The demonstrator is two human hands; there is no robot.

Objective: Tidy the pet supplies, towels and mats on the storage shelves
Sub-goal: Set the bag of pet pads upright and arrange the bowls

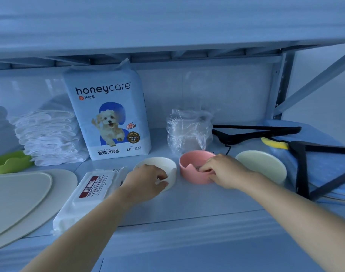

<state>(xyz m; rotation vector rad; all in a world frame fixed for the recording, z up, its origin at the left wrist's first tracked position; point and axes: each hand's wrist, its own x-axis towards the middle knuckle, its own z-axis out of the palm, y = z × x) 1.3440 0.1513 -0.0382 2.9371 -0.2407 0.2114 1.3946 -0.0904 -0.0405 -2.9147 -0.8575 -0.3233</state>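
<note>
Pink bowl [189, 174] held dark bits [198, 168]; the right hand [224, 170] pinched its near rim, the left hand [146, 178] likewise pinched the white bowl [172, 172]. Tilting the pink bowl could spill them.

Head-worn view, down onto near shelf [187, 203]

Left grip [148, 177] curled closed, palm down, right grip [222, 170] curled closed, both stretched forward side by side

Storeroom: metal shelving [279, 83] stocked with pet-pad pack [109, 114].
</note>
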